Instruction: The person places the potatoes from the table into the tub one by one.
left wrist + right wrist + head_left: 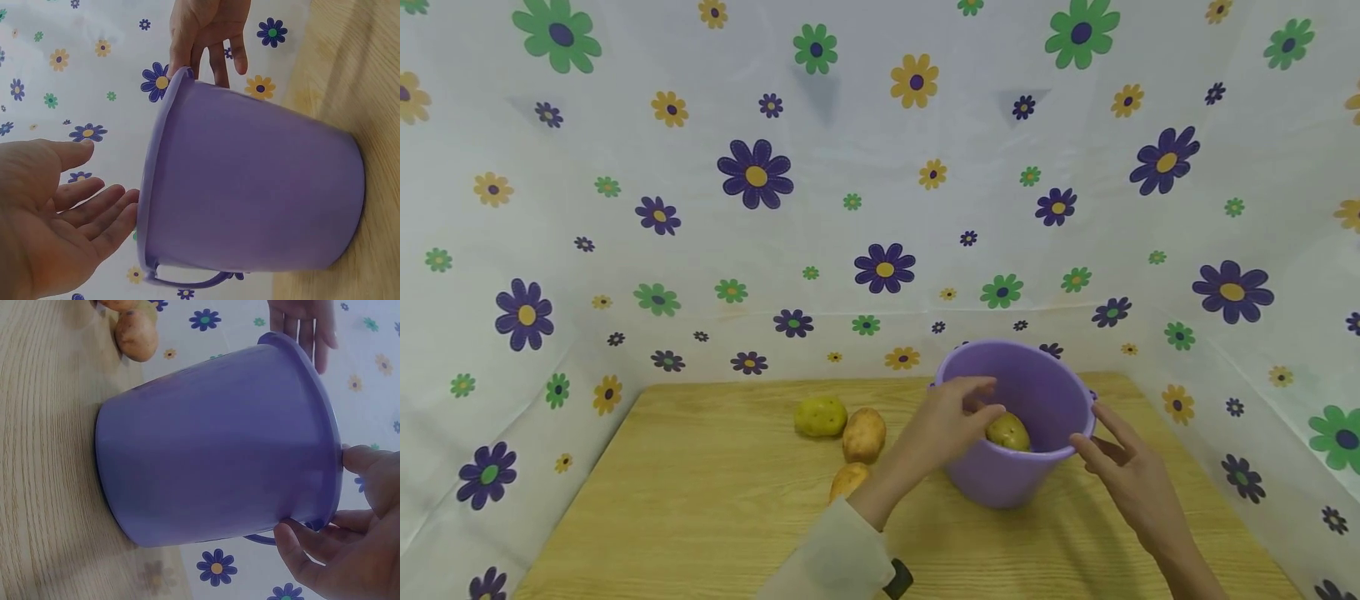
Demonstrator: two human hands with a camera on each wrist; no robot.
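Observation:
A purple bucket (1000, 483) stands upright on the wooden table. One potato (1009, 432) shows inside it, below the near rim. My left hand (943, 425) reaches over the bucket's left rim, fingers loosely extended and spread from the thumb, nothing held. In the left wrist view that hand (69, 219) is palm up beside the rim. At the other side, my right hand (1131, 475) holds the bucket's right rim. The right wrist view shows its thumb (359, 459) at the rim and its fingers against the outer wall.
Left of the bucket lie a greenish potato (821, 416), a brown potato (864, 435) and another potato (850, 482) partly behind my left forearm. A white flower-print cloth (880, 225) surrounds the wooden table (700, 500) at the back and sides. The bucket's handle (194, 282) hangs outside its wall.

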